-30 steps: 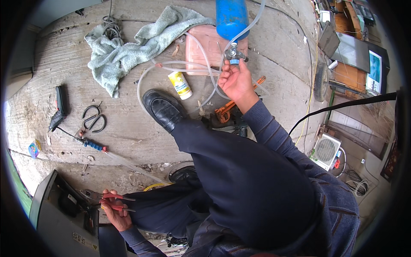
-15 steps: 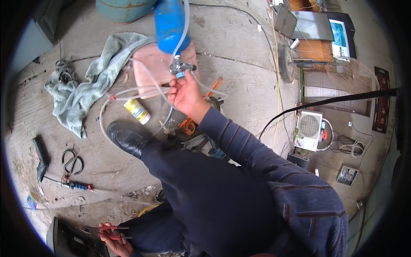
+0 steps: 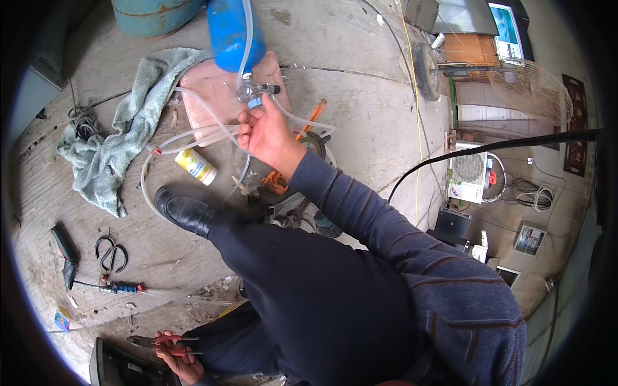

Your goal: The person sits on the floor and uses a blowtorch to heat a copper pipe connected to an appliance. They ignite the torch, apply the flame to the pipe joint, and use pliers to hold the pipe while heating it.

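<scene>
My right hand (image 3: 267, 134) is palm up beside the valve fitting (image 3: 256, 92) on the neck of a blue gas cylinder (image 3: 235, 37). Its thumb reaches up to the fitting's blue-rimmed end, while the other fingers are loosely bent and apart with nothing seen in them. A clear hose (image 3: 248, 35) runs at the fitting. Down at the lower left, my left hand (image 3: 181, 364) is closed on a pair of pliers (image 3: 168, 339) with red handles, jaws pointing left. The cylinder's neck end lies over a pink slab (image 3: 201, 112) on the concrete floor.
Loops of clear hose (image 3: 145, 183) lie around a yellow-and-white can (image 3: 196, 166) and my black shoe (image 3: 183, 211). A grey-green towel (image 3: 138, 109), scissors (image 3: 111, 255), a black pistol-shaped tool (image 3: 65, 256) and a blue-gripped torch (image 3: 122, 289) lie leftward. Orange-handled tools (image 3: 275, 181) sit under my right forearm.
The view has shifted, so the floor things sit further left. My right thumb stays by the valve fitting. The left hand still holds the pliers, whose jaws now show more clearly.
</scene>
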The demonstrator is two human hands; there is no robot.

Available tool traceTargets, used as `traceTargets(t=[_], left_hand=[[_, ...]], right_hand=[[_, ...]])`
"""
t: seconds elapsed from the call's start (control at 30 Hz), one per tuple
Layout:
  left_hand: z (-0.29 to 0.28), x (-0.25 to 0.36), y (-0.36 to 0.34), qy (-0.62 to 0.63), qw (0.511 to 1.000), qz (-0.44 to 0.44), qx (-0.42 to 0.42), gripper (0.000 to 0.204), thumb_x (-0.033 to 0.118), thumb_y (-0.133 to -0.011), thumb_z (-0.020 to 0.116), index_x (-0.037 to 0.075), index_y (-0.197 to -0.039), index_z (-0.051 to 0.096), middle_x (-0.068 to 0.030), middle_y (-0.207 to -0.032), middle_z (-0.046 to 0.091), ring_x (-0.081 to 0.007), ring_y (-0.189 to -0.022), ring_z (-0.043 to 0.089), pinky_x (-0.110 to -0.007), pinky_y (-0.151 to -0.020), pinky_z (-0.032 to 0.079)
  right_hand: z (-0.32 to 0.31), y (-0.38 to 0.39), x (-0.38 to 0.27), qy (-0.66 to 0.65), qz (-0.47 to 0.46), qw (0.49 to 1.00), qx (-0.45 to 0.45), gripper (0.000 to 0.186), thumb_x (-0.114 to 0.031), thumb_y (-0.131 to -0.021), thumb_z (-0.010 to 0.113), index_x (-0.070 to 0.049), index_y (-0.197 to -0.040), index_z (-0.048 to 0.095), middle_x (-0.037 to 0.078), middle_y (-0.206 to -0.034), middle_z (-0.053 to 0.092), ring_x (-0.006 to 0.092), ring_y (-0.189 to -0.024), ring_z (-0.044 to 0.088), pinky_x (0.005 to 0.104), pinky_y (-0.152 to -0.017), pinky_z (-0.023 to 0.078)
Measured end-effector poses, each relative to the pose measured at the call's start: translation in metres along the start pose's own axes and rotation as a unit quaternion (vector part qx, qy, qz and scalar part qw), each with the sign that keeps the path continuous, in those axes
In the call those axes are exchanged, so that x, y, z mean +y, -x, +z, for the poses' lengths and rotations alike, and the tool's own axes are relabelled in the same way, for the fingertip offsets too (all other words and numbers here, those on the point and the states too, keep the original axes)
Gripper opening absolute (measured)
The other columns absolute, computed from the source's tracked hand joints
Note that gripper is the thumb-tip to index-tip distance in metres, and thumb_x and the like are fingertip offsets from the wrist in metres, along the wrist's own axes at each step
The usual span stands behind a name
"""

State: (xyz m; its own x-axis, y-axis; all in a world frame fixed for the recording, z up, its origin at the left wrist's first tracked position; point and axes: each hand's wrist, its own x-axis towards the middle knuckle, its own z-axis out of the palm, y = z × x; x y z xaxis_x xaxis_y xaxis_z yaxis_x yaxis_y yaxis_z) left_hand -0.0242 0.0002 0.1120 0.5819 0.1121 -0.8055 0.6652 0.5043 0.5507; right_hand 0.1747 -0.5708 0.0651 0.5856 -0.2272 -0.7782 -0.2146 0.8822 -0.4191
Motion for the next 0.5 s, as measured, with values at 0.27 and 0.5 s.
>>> traceTargets(t=[0.27,0.5], left_hand=[[0.001,0.002,0.004,0.036,0.998,0.005,-0.049,0.056,0.047,-0.111,0.047,0.005,-0.148,0.046,-0.0085,-0.125,0.061,-0.0002,-0.048,0.033,-0.017,-0.036,0.028],[-0.008,-0.004,0.011,0.044,0.998,0.019,-0.037,0.058,0.046,-0.110,0.048,0.005,-0.150,0.045,-0.0093,-0.128,0.061,-0.0002,-0.048,0.033,-0.016,-0.036,0.028]], right_hand=[[0.000,0.005,-0.001,0.003,-0.004,1.000,0.009,0.056,-0.060,-0.106,0.043,-0.008,-0.104,0.065,0.000,-0.083,0.060,0.0149,-0.069,0.050,0.0320,-0.065,0.040],[-0.002,-0.002,0.003,0.005,-0.023,1.000,0.000,0.049,-0.055,-0.106,0.048,-0.009,-0.103,0.064,0.000,-0.083,0.060,0.0141,-0.069,0.050,0.0312,-0.064,0.040]])
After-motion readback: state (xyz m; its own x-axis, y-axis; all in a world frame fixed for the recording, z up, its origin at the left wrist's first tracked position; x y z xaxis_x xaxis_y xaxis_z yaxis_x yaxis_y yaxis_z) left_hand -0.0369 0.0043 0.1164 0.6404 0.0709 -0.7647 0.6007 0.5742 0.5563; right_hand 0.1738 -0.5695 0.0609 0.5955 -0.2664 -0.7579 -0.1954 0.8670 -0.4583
